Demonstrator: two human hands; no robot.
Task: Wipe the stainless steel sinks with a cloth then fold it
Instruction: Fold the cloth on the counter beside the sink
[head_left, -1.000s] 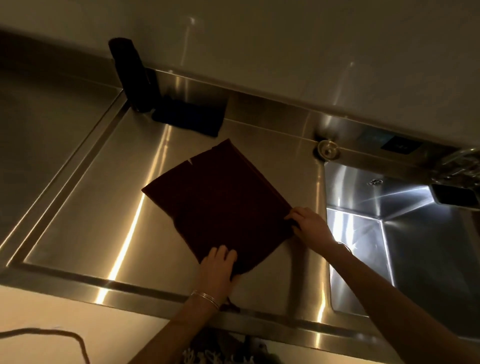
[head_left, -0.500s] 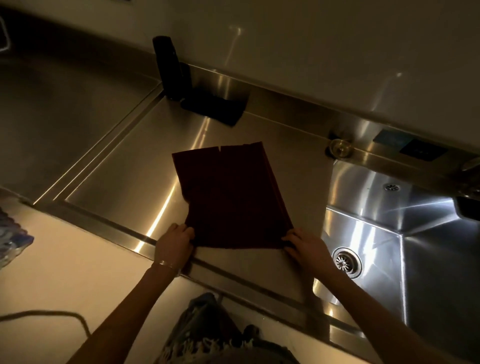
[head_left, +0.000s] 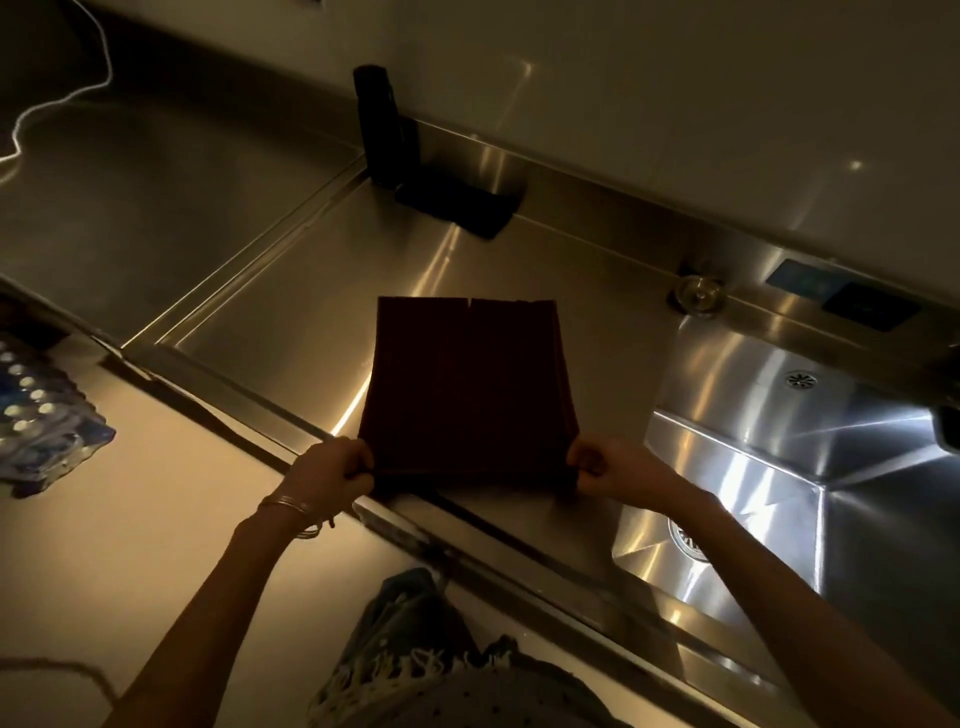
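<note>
A dark red cloth (head_left: 467, 384), folded into a flat rectangle, lies on the stainless steel drainboard (head_left: 291, 322) beside the deep sink basin (head_left: 779, 467). My left hand (head_left: 332, 467) pinches the cloth's near left corner. My right hand (head_left: 608, 467) pinches its near right corner. Both corners sit close to the drainboard's front edge. The far edge of the cloth shows a small notch. The basin's drain (head_left: 685, 540) shows just right of my right forearm.
A black upright object (head_left: 384, 124) with a black flat base (head_left: 457, 205) stands at the back wall. A round metal fitting (head_left: 698, 293) sits behind the basin. A pack of plastic bottles (head_left: 41, 415) lies on the left counter. A white cable (head_left: 62, 98) runs far left.
The cloth has turned from a diagonal lie to square with the counter's front. Both hands slid to its near corners and now pinch them. The view has shifted to the left.
</note>
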